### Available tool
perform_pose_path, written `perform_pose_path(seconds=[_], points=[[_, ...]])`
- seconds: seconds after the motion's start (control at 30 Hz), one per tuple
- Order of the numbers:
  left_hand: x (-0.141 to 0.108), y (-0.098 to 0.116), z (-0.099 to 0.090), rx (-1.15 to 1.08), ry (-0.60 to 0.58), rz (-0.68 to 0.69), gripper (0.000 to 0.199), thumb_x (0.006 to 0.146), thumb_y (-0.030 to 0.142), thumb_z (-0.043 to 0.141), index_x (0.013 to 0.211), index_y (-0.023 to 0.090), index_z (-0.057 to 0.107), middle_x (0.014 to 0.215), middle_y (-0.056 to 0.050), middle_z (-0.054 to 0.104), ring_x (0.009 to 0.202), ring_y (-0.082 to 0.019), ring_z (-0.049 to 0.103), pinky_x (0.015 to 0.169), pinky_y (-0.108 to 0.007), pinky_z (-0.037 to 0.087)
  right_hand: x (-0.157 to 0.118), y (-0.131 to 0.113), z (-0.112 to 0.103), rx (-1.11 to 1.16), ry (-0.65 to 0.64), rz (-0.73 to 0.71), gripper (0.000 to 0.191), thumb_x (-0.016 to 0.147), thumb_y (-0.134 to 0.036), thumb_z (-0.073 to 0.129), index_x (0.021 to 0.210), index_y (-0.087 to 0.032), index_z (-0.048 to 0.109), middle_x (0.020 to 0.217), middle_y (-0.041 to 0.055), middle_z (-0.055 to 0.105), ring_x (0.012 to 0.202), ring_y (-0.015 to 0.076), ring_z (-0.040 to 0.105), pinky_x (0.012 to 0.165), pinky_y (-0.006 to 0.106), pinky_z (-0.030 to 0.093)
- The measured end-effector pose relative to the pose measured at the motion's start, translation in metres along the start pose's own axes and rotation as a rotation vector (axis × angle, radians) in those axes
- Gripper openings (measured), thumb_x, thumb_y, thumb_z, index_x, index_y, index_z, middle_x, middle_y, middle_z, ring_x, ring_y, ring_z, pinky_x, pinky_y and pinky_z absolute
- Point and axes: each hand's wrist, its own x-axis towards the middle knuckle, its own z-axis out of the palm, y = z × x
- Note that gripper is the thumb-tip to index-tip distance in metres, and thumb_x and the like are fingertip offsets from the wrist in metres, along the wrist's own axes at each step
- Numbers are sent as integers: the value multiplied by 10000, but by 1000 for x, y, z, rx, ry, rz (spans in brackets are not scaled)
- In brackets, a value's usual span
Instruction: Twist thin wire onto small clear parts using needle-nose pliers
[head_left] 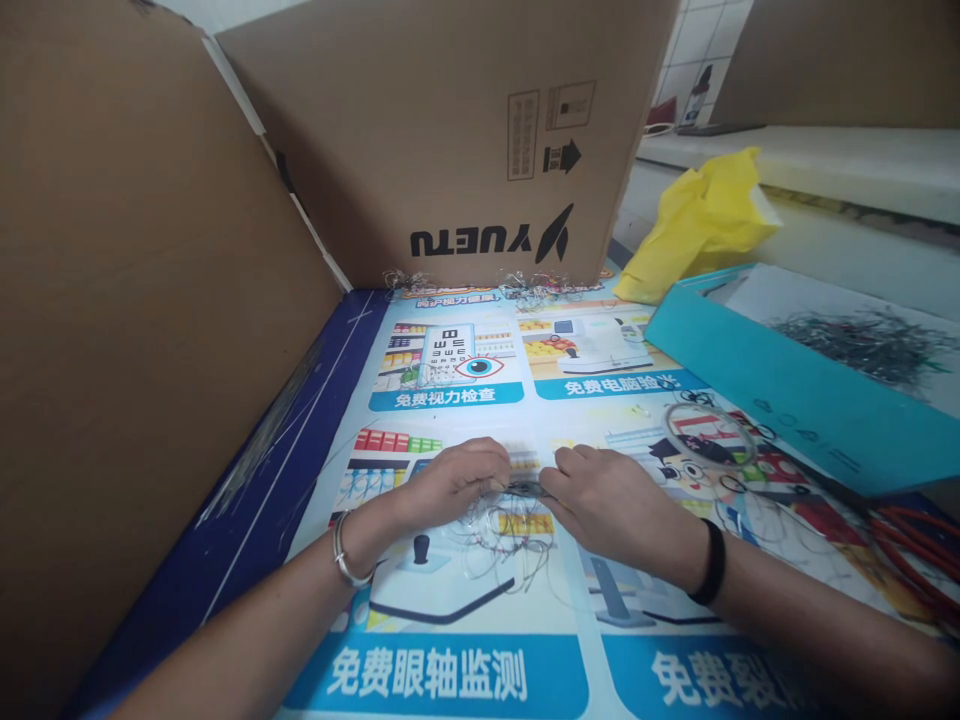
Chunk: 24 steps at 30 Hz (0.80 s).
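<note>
My left hand [461,485], with a silver bangle at its wrist, pinches one end of a small bundle of thin wires [521,489]. Opposite it, my right hand [596,495], wearing a black wristband, grips the other end with curled fingers. Below both hands, a loose tangle of fine wire loops [510,540] with tiny reddish specks spreads over the printed poster [551,620]. The exact ends held inside the fingers are hidden.
Cardboard panels [360,130] wall off the left and back. Wire clumps [536,288] lie along the back panel. A teal box [787,385] of dark wire pieces, a yellow bag [697,220], a coil [711,435] and red-handled scissors [911,540] are on the right.
</note>
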Motion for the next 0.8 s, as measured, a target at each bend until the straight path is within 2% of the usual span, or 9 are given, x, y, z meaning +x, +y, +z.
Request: perform_pose_path(seconds=[0.2,0.5,0.63,0.8], points=[[0,0,0,-5,14,-21,187,921,177,397,804,160,542,845,-56,552,862,-161,504,784,-289,437,2,-1,0,0,-23,5,152,883,-238,450,784,-202,559,753,44,563,676,173,484,557,296,204],[-1,-3,-2,-74,221,-222,128,866,163,497,749,162,549,791,-18,522,779,-140,495,733,-270,401,-1,10,-5,77,6,121,165,880,-315,470,807,-190,548,809,48,562,763,191,496,640,297,291],[-3,-4,-5,-200,290,-208,120,864,169,507,765,154,572,790,-23,517,781,-137,497,740,-274,396,-5,12,-8,108,42,115,164,880,-311,469,801,-190,547,800,46,553,760,193,486,645,298,301],[-5,-5,-8,-324,260,-171,140,884,194,500,810,155,612,804,-34,530,794,-139,505,770,-288,400,-8,9,-9,131,162,61,143,867,-285,486,801,-184,564,790,51,543,755,196,470,648,300,306]])
